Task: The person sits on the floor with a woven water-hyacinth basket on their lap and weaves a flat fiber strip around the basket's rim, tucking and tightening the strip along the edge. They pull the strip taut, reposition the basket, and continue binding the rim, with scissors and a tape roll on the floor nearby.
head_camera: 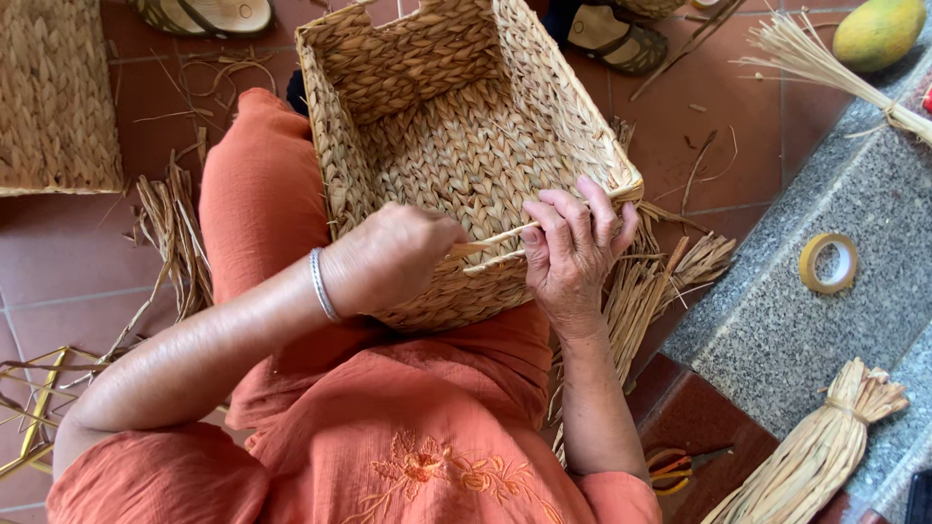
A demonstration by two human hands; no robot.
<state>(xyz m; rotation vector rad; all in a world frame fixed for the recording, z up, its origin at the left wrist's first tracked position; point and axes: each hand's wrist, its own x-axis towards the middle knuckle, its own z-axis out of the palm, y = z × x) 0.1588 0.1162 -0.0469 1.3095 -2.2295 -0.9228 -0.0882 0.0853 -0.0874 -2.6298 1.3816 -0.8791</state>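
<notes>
— On the lap, what sits there?

— A woven basket (466, 146), rectangular, straw-coloured, tilted so its open inside faces up. It rests against orange trousers, over a red tiled floor (68, 272).

— And the left hand (388, 257)?

— It is curled almost into a fist at the basket's near rim. The fingertips are tucked under and pinch the end of a pale straw strand (495, 247); how the thumb lies, I cannot tell. A silver bangle (320, 283) circles that wrist.

— The right hand (575, 247)?

— Its fingers (558, 218) are bent and close together, hooked over the same rim at the near right corner. They press the strand against the weave, and the strand runs straight between the two hands, touching both.

— What lies around?

— Loose straw ends (660, 281) fan out below the right hand, beside the basket's corner. On the grey stone ledge (777, 330) lies a roll of yellow tape (828, 262), well apart from the hands. A tied straw bundle (815, 451) lies lower on the ledge, and scissors with orange handles (680, 468) lie near the right elbow. A yellow-green fruit (879, 31) sits at the top right corner.
</notes>
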